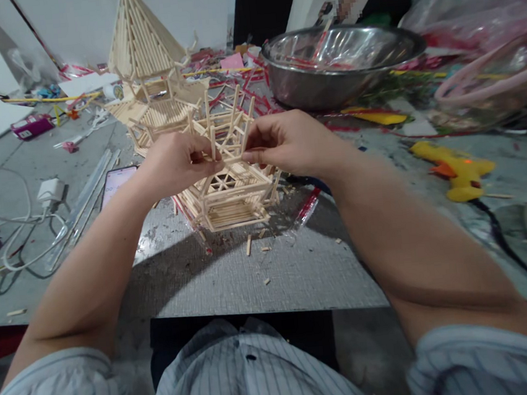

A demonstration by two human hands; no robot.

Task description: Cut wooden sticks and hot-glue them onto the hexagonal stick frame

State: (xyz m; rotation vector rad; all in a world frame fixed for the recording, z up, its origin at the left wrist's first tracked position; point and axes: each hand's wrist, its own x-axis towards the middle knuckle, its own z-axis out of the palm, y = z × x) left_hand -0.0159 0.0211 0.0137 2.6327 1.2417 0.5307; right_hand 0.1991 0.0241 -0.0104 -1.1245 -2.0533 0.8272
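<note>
A many-sided model of thin wooden sticks stands on the table in front of me, with several upright posts along its upper part. My left hand reaches to the upper part from the left, fingertips closed in a pinch. From the right, my right hand pinches too, its thumb and fingers close to my left fingertips. Between them lies a short wooden stick, held at both ends over the model. Behind the hands rises a second stick model, a tower with a pointed roof.
A yellow glue gun with a black cord lies at the right. Behind stands a steel bowl, beside a pink-rimmed basket. A phone, white charger and clear glue sticks lie left. Stick scraps litter the front.
</note>
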